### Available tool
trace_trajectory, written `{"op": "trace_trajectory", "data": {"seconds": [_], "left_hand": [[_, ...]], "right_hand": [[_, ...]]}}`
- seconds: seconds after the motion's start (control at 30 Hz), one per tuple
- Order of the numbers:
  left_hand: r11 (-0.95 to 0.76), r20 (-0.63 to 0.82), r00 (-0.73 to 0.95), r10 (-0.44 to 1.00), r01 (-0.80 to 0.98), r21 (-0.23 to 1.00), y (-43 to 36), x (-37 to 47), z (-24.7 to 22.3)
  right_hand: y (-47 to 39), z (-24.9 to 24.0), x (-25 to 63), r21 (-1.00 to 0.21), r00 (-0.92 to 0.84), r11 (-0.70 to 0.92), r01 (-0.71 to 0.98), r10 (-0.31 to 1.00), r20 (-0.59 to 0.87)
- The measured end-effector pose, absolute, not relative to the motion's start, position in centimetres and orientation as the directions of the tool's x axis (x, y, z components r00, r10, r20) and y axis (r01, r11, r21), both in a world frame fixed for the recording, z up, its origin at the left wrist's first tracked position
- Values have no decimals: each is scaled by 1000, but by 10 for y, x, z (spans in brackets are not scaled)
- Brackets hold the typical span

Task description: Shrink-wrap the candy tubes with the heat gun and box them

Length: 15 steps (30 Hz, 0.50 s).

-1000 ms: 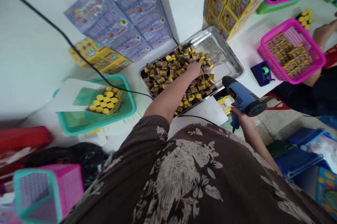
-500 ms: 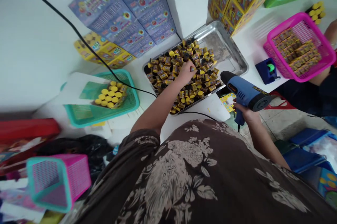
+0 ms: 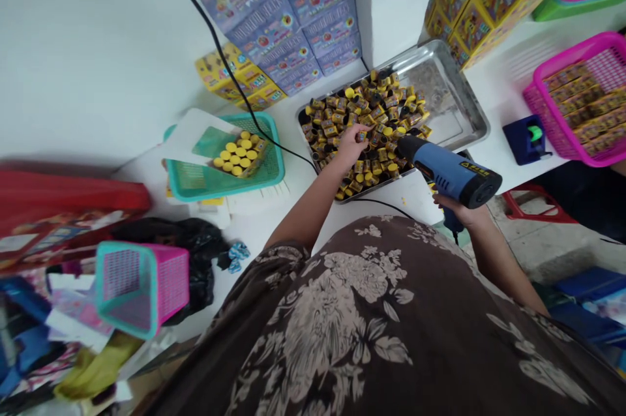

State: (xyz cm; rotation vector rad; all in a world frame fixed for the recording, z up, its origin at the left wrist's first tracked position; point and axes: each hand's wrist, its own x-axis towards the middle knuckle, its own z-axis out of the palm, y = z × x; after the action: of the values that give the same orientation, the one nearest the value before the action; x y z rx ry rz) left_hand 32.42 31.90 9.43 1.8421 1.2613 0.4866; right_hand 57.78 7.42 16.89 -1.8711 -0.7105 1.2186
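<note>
My right hand [image 3: 460,208] grips the handle of a blue and black heat gun [image 3: 447,168], whose nozzle points left over the metal tray [image 3: 472,122]. The left part of that tray is heaped with small labelled tubs [image 3: 332,122] with yellow or black ends. Over the heap, my left hand [image 3: 351,145] is closed, its fingers pinching one small tub [image 3: 360,136]. The nozzle is a short way to the right of this hand.
Left of the tray stands a teal basket [image 3: 274,162] holding a pack of yellow-capped tubs [image 3: 239,154]. Purple boxes [image 3: 293,31] and yellow boxes [image 3: 482,12] are stacked behind. A pink basket [image 3: 538,100] and tape dispenser [image 3: 525,141] are at right. A black cord [image 3: 220,44] hangs across the left.
The view has shifted, so the scene lies further right. The heat gun has moved left over the tray, its nozzle closer to my left hand.
</note>
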Motion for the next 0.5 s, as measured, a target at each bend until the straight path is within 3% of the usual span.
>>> {"op": "trace_trajectory", "data": {"seconds": [0.1, 0.2, 0.33, 0.5], "left_hand": [[-348, -39, 497, 867, 660, 666, 306, 314, 88], [-435, -18, 524, 851, 724, 536, 275, 305, 81], [-432, -50, 505, 862, 782, 449, 223, 284, 65], [-369, -57, 437, 897, 816, 445, 188, 246, 45]], "right_hand": [[72, 168, 582, -849, 374, -520, 99, 810, -452], [69, 167, 585, -859, 343, -487, 159, 843, -415], [65, 165, 587, -832, 339, -472, 292, 864, -372], [62, 160, 592, -830, 428, -415, 373, 871, -243]]}}
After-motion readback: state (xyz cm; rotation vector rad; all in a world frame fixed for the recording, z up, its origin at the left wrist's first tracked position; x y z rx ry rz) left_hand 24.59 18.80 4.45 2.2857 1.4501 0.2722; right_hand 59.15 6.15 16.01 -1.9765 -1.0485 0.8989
